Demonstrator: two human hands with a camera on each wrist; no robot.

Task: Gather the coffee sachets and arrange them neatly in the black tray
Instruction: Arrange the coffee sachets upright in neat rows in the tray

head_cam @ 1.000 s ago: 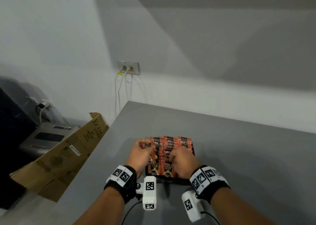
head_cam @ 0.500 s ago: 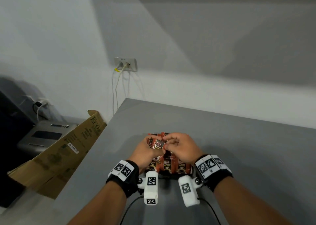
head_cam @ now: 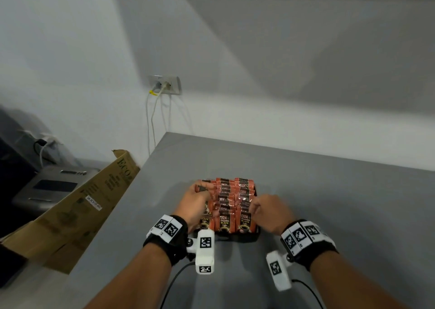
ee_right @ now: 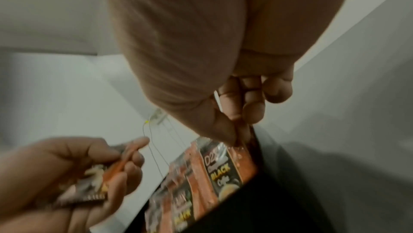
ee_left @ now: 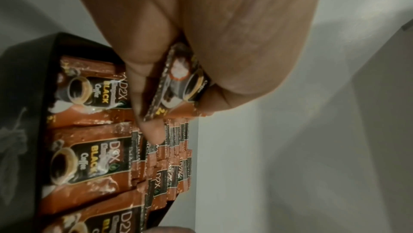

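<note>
My left grip [head_cam: 196,199] pinches one sachet [ee_left: 178,81] just above the tray's [head_cam: 237,237] left row, ready to slot in. My right grip [head_cam: 263,211] pinches a packed sachet top [ee_right: 240,146] beneath it, I judge to straighten the row.

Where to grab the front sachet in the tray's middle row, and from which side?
Pinch the top seal edge of the front middle sachet from above. It stands nearly upright, packed between neighbours, with the black tray wall in front, so only the top edge is free. The left hand already holds a sachet; the right hand looks better placed.
</note>
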